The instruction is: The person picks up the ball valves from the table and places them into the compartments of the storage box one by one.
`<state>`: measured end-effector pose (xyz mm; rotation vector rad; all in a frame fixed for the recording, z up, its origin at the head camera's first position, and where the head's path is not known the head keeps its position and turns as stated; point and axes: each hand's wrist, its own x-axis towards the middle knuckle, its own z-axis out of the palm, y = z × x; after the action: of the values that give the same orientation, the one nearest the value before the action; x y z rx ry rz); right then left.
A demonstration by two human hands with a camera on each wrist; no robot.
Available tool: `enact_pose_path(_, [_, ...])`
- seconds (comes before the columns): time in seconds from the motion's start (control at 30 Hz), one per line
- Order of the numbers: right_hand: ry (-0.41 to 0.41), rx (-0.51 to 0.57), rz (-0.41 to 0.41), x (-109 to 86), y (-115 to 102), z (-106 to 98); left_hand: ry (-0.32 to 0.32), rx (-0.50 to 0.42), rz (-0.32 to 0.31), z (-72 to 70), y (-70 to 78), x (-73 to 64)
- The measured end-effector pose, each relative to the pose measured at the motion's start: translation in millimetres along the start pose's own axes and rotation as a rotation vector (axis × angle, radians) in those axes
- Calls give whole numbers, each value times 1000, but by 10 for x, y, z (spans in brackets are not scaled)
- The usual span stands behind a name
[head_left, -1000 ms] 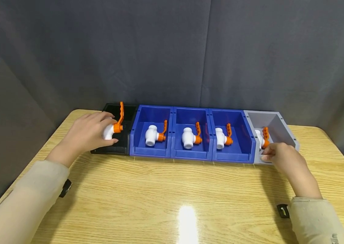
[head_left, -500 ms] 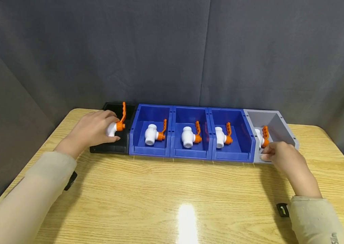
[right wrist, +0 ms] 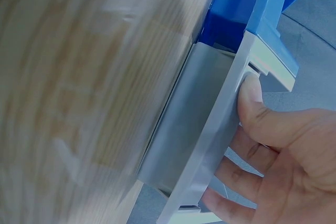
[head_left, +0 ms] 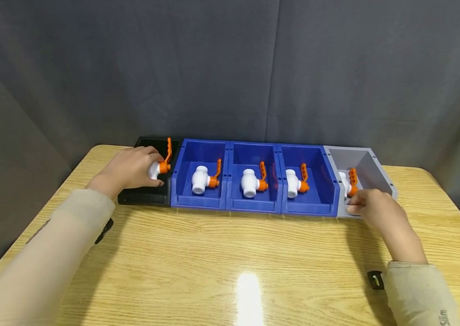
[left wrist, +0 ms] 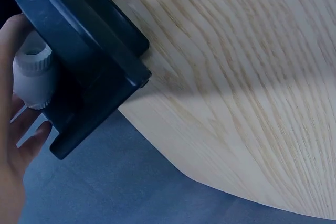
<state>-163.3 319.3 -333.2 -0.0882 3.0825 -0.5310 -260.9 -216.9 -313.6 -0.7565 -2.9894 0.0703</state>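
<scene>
My left hand (head_left: 131, 167) holds a white ball valve (head_left: 154, 170) with an orange lever handle (head_left: 169, 151) over the black bin (head_left: 144, 198) at the row's left end. The left wrist view shows the white valve body (left wrist: 34, 77) between thumb and fingers, beside the black bin wall (left wrist: 79, 40). At the right end, my right hand (head_left: 380, 210) grips the front lip of the grey bin (head_left: 381, 174). Its thumb lies on the lip (right wrist: 212, 135) in the right wrist view, fingers behind it. Another white and orange ball valve (head_left: 352, 190) lies in that bin, partly hidden.
Between the end bins stand three joined blue bins (head_left: 254, 206). Each has one ball valve: left (head_left: 199, 180), middle (head_left: 249, 183) and right (head_left: 292, 184). A wooden table (head_left: 213, 253) carries the row, and a dark grey curtain (head_left: 230, 72) hangs behind.
My left hand has shifted a little to the right with the ball valve in its grip. The right hand stays at the grey bin's front lip.
</scene>
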Motion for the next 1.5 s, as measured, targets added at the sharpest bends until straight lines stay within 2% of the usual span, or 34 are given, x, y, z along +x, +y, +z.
enact_pose_path(0.27, [9, 1, -10, 13, 2, 6, -15, 39, 45, 50, -1, -12])
enact_pose_path(0.5, [-3, 8, 1, 17, -12, 12, -97, 41, 58, 100, 35, -2])
enact_pose_path(0.67, [-5, 9, 4, 5, -10, 19, -187, -35, -17, 115, 81, 30])
enact_pose_path(0.83, [-3, 9, 4, 4, -6, 26, -233, -110, -85, 109, 112, 67])
enact_pose_path(1.13, [2, 5, 2, 8, -8, 15, -291, -122, -127, 73, 171, 109])
enact_pose_path(1.33, [3, 8, -1, 13, -3, 9, -308, -108, -147, 67, 199, 124])
enact_pose_path(1.5, [3, 7, -3, 12, 2, 6, -309, -142, -168, 66, 214, 117])
